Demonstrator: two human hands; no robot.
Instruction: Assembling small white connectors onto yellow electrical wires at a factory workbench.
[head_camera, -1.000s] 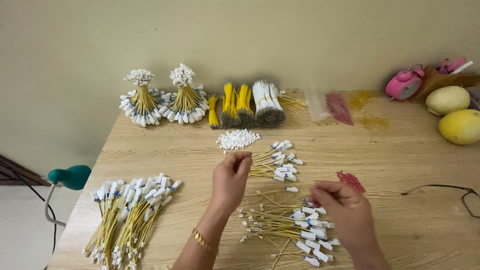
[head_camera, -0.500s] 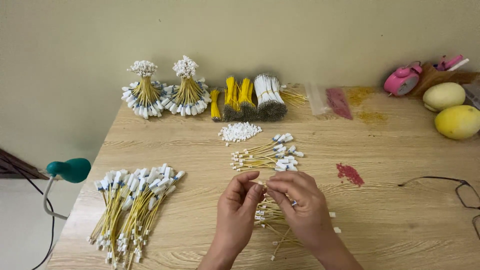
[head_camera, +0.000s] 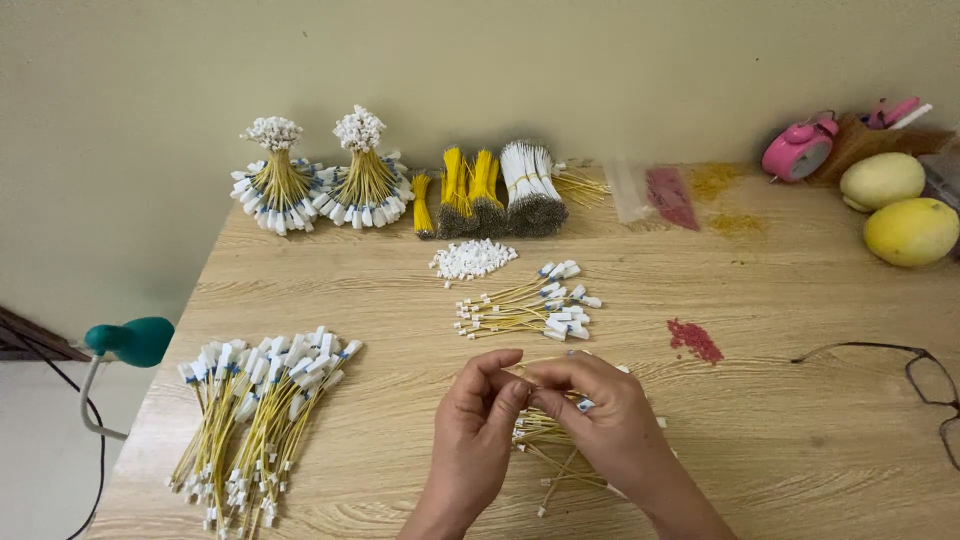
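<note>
- Both hands stay together since a moment ago, barely shifted.
- Left hand (head_camera: 478, 425) and right hand (head_camera: 600, 420) pinch one yellow wire (head_camera: 520, 378) in closed grips.
- They work above the loose wire pile (head_camera: 548, 440) near the bench (head_camera: 780, 440) front edge.

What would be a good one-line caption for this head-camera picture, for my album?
Left hand and right hand meet over a loose pile of yellow wires on a wooden table, finished bundles alongside.

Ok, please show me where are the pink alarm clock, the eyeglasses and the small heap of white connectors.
pink alarm clock (head_camera: 797, 153), head view, its round body.
eyeglasses (head_camera: 928, 378), head view, lens rim.
heap of white connectors (head_camera: 472, 259), head view, its middle.
</note>
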